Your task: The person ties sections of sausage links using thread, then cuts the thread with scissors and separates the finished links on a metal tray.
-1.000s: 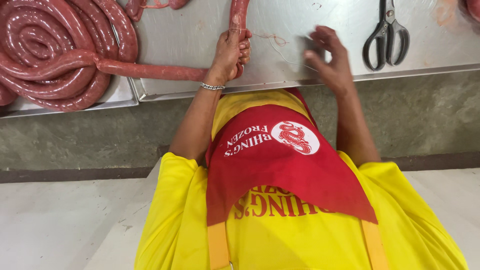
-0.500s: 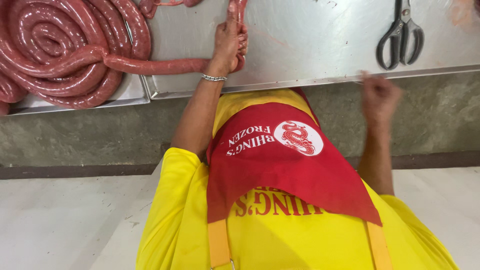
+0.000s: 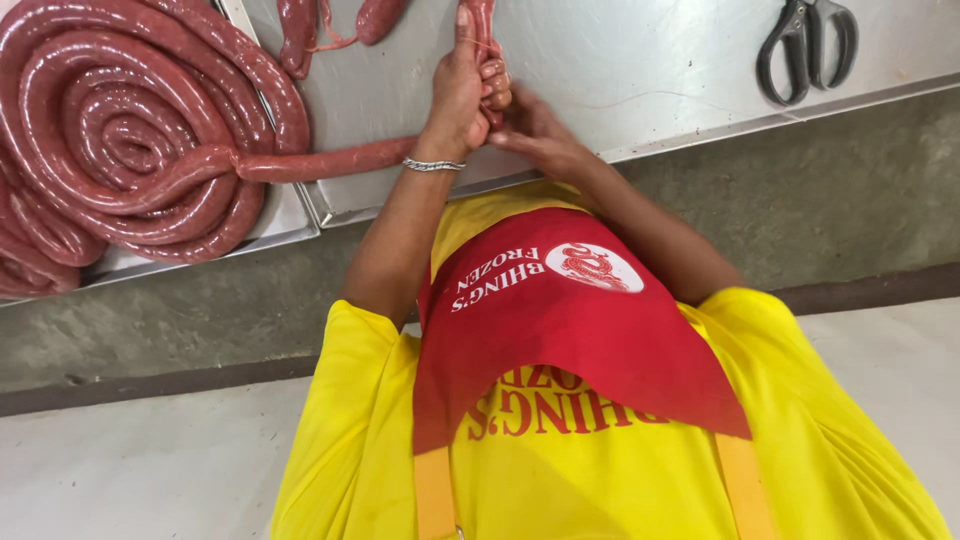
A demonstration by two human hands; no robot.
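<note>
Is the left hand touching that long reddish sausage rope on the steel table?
Touching. The head view shows the left hand closed around the long reddish sausage rope, its fingers curled over it; the right hand presses alongside.

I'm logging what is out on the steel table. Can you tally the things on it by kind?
Coiled sausage rope: 1
Short sausage links: 2
Scissors: 1
Metal trays: 2
Total: 6
The left hand grips the rope's end; the right hand touches it.

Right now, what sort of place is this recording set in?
Probably a meat-processing or butcher's workroom. A long sausage coil lies on a steel tray, scissors rest on the steel table, and the left hand grips a sausage link.
</note>
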